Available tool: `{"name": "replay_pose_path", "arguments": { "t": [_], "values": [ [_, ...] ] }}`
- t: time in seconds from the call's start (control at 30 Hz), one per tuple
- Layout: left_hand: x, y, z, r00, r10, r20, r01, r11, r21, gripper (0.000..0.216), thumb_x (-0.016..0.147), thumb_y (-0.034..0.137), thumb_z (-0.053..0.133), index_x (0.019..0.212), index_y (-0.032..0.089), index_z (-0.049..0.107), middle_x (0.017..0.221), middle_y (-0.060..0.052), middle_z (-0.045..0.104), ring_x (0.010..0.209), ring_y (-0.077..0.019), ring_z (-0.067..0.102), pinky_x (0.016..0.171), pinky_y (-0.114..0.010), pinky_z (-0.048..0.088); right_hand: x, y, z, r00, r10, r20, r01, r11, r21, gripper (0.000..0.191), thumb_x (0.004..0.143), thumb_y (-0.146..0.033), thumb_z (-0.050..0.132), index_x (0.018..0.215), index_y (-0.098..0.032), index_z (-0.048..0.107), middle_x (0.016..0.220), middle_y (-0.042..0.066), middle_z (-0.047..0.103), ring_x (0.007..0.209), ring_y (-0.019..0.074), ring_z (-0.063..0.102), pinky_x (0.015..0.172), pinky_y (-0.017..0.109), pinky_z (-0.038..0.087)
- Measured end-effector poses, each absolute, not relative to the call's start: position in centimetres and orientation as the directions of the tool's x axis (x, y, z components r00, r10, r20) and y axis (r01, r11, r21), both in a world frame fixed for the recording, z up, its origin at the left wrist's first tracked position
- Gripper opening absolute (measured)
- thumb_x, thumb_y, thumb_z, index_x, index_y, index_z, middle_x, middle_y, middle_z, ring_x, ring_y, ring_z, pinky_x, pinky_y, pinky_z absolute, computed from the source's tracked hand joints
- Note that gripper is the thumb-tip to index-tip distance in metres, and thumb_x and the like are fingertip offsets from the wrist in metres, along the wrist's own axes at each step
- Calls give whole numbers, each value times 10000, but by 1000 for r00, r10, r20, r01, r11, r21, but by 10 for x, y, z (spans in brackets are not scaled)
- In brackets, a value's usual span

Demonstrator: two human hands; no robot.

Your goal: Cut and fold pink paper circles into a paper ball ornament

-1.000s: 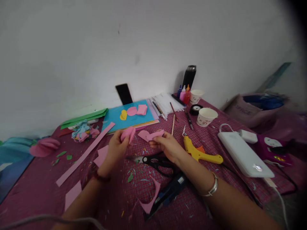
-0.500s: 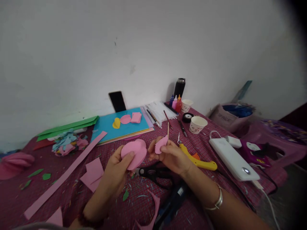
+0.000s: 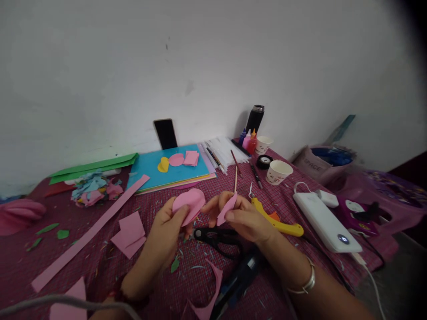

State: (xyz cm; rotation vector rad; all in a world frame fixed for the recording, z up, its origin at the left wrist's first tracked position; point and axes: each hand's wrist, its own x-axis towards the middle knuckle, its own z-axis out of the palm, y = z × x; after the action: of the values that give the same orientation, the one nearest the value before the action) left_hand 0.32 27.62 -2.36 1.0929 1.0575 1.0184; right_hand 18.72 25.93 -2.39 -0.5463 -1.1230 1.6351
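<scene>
In my left hand [image 3: 170, 226] is a stack of rounded pink paper pieces [image 3: 191, 202], pinched between thumb and fingers. My right hand [image 3: 247, 218] grips a smaller pink paper piece [image 3: 227, 209], seen nearly edge-on. A thin wooden stick [image 3: 235, 180] rises just behind that piece; whether the hand holds it or it lies beyond, I cannot tell. Both hands hover close together over black-handled scissors [image 3: 216, 240]. To the right of my right hand lies a yellow glue gun [image 3: 276, 222].
Pink paper scraps [image 3: 131, 235] and a long pink strip [image 3: 93, 231] lie at left. Blue paper sheets [image 3: 150, 178] carry cut shapes. Paper cups [image 3: 278, 173] and a black bottle [image 3: 255, 118] stand at the back right. A white power bank [image 3: 323, 222] sits right, with cables.
My right hand has turned its pink piece more edge-on. The stack in my left hand has tilted, and its fingers reach nearer the right hand. The view has shifted slightly.
</scene>
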Motion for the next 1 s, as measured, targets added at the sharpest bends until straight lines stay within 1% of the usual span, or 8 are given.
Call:
{"name": "replay_pose_path", "arguments": {
  "t": [0.13,0.37,0.43,0.53,0.6,0.67,0.83,1.0],
  "values": [
    [3,277,-26,165,980,-113,-70,126,990,180,822,353,582,873,181,570,480,76,487,418,-77,414,406,-187,336,186,259,-28,-378,908,183,-462,-14,-887,225,732,-335,745,781,-180,589,993,68,696,754,155,637,734,297,480],
    [7,276,-22,144,964,-222,-154,244,958,213,723,352,667,793,173,573,456,71,466,380,-77,379,359,-188,287,188,261,-33,-391,894,221,-491,0,-871,164,762,-286,722,800,-175,607,1012,67,702,757,156,650,721,288,486],
    [6,276,-23,170,963,-208,-167,236,957,262,767,411,636,832,160,597,507,38,529,405,-84,416,376,-195,310,187,262,-33,-388,893,228,-498,5,-867,134,776,-267,711,812,-179,617,1026,70,700,774,159,648,732,293,485],
    [4,275,-27,230,955,-187,-202,235,951,441,841,557,513,926,138,623,600,-14,607,441,-105,476,401,-219,360,187,263,-34,-367,901,231,-507,15,-862,126,774,-266,714,821,-182,632,1020,73,700,781,165,642,749,306,480],
    [3,275,-29,254,950,-179,-248,243,938,545,835,643,463,962,137,621,621,-23,622,438,-115,492,397,-231,369,187,265,-34,-353,905,239,-507,30,-861,145,764,-286,721,817,-179,638,1001,77,699,781,174,640,754,318,476],
    [3,275,-31,271,948,-166,-293,246,924,599,787,701,487,967,144,615,634,-22,628,436,-118,503,393,-232,369,187,266,-34,-348,906,242,-503,37,-864,156,760,-302,723,809,-179,640,985,80,699,773,183,638,755,331,475],
    [4,276,-32,367,923,-121,-363,261,894,642,645,714,647,941,146,622,608,-18,630,439,-122,514,390,-221,353,186,265,-32,-321,917,238,-501,49,-864,142,748,-296,727,794,-182,655,978,76,705,757,179,630,738,322,472],
    [4,275,-31,389,913,-123,-400,288,870,600,728,715,568,892,140,617,571,-21,610,447,-119,502,411,-220,357,186,266,-32,-332,917,221,-519,18,-855,117,757,-279,707,810,-178,681,1013,72,698,727,160,620,721,302,468]
  ]
}}
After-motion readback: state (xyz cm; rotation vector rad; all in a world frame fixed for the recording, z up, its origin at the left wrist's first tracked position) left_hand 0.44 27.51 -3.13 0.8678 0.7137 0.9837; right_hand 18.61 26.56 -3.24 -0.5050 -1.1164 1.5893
